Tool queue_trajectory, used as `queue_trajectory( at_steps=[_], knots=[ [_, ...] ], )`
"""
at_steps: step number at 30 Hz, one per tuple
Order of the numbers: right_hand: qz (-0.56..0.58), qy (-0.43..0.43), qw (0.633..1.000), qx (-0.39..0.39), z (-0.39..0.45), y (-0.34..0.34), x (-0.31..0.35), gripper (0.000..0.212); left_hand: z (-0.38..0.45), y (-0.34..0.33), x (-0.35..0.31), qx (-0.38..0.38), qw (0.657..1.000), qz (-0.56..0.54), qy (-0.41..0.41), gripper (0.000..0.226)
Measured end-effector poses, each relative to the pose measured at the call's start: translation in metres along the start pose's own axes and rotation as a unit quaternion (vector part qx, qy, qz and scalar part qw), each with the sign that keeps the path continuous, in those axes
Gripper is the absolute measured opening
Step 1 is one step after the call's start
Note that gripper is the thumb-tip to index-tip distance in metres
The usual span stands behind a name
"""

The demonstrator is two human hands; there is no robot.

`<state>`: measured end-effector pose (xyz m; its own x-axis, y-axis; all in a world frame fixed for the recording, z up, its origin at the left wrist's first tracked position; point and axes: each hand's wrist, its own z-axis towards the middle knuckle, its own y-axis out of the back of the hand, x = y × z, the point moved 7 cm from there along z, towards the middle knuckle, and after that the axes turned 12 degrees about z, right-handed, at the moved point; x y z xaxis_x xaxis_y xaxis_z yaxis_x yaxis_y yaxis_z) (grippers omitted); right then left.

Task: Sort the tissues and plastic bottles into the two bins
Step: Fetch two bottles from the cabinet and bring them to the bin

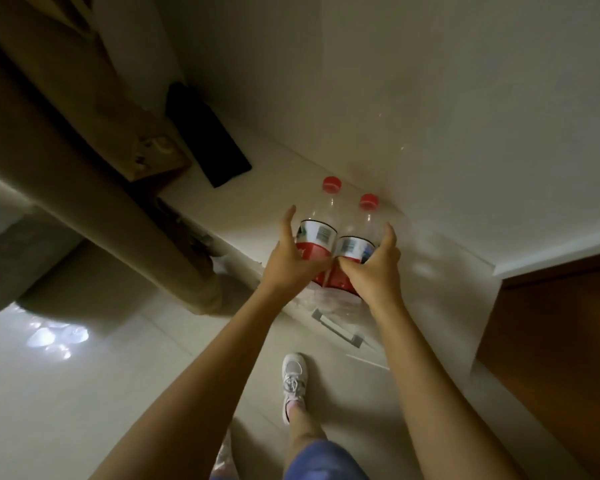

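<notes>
Two clear plastic bottles with red caps and red-and-white labels are held side by side over a white counter point(278, 168). My left hand point(293, 261) grips the left bottle point(317, 233) around its label. My right hand point(374, 268) grips the right bottle point(355, 245) the same way. Both bottles look empty. No tissues or bins can be made out in this tilted view.
A black flat object point(207, 133) and a brown cardboard box point(156, 150) lie on the counter at the left. A drawer handle point(338, 329) sits below the hands. A dark wooden door point(555, 341) stands at the right. My leg and white shoe point(294, 382) stand on pale floor tiles.
</notes>
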<state>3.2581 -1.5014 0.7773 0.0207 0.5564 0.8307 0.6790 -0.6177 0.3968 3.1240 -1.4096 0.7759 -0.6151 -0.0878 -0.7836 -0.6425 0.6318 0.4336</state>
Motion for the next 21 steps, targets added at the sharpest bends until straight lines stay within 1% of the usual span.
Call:
queue_trajectory(
  at_steps=[3, 5, 9, 13, 16, 19, 21],
  knots=[
    [0.008, -0.026, 0.999, 0.035, -0.015, -0.012, 0.005, 0.11, -0.025, 0.02, 0.011, -0.012, 0.995, -0.098, 0.013, 0.109],
    [-0.004, -0.02, 0.998, 0.055, -0.03, -0.021, 0.01, 0.109, -0.043, 0.04, 0.018, -0.034, 0.99, -0.137, 0.019, 0.106],
    [-0.001, 0.015, 0.996, 0.086, -0.072, -0.045, 0.033, 0.101, -0.09, 0.094, 0.037, -0.102, 0.983, -0.155, -0.001, 0.099],
    [0.08, 0.053, 0.985, 0.146, -0.129, -0.078, 0.06, 0.095, -0.148, 0.151, 0.071, -0.17, 0.969, -0.178, -0.016, 0.09],
    [0.142, 0.066, 0.963, 0.218, -0.183, -0.113, 0.078, 0.085, -0.197, 0.194, 0.099, -0.223, 0.958, -0.181, -0.025, 0.082],
    [0.221, 0.018, 0.924, 0.31, -0.25, -0.155, 0.093, 0.064, -0.252, 0.239, 0.131, -0.283, 0.938, -0.197, -0.027, 0.079],
    [0.261, -0.003, 0.893, 0.367, -0.295, -0.185, 0.103, 0.058, -0.292, 0.268, 0.152, -0.324, 0.925, -0.198, -0.031, 0.08]
  ],
)
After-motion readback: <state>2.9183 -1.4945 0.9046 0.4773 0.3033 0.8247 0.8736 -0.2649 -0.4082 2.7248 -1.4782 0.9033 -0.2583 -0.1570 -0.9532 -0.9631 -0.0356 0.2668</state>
